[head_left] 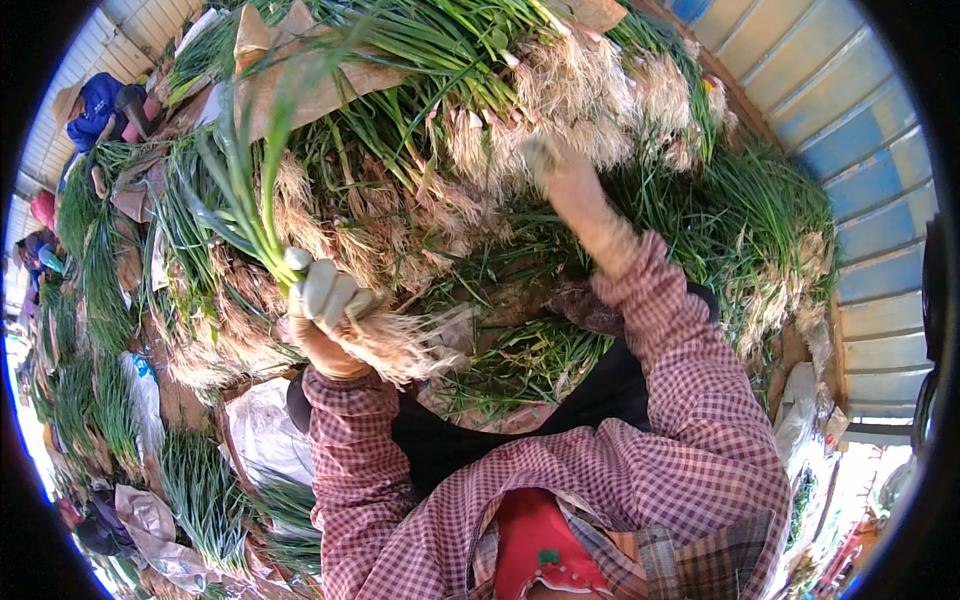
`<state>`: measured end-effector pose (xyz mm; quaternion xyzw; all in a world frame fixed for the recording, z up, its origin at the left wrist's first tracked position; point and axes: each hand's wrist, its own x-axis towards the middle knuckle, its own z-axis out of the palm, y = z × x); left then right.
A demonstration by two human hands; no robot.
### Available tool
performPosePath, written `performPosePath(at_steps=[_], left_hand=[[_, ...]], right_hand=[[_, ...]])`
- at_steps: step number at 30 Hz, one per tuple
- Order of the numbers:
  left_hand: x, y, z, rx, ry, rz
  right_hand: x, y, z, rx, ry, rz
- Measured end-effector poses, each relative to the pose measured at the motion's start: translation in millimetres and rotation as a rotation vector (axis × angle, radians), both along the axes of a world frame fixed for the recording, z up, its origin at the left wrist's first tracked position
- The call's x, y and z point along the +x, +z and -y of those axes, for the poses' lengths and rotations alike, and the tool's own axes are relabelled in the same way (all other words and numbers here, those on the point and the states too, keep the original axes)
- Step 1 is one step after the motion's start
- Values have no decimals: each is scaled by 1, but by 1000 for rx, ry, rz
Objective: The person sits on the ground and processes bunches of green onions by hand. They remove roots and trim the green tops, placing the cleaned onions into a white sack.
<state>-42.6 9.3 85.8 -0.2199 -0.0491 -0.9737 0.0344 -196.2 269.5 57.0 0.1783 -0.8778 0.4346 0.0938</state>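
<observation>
My left hand [330,300], in a pale work glove, is closed around a small bunch of green onions [264,225]. Their leaves point up and away from me, and the tangled whitish roots [394,346] hang out below my fist. My right hand [559,176] reaches forward at the root ends of a large heap of green onions [457,71]. Motion blurs that hand, so whether its fingers hold anything cannot be made out. Long pale roots [577,82] fringe the heap's near side. Loose green leaves [532,360] lie on the ground between my knees.
A corrugated metal wall [877,202] curves along the right. More green onions [757,217] lie beside it. On the left are further bundles [199,495], a white plastic sheet [270,424] and brown sacking [322,86]. A person in blue [97,109] sits at the far left.
</observation>
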Motion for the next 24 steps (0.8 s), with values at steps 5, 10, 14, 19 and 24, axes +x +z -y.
performPosePath(at_steps=[5,10,14,19,24], left_hand=[[-11,-29,-2,-152,-18,254],[-21,-54,-21,-433,7,570],[-27,-76,-30,-625,8,667],[-28,-79,-35,-657,4,732],[-21,-41,-55,-563,83,867]], right_hand=[[-67,17,-2,722,-111,28],[-10,3,7,282,52,50],[65,-26,42,125,408,36],[66,-47,38,113,426,117],[20,-9,67,-141,449,-132]])
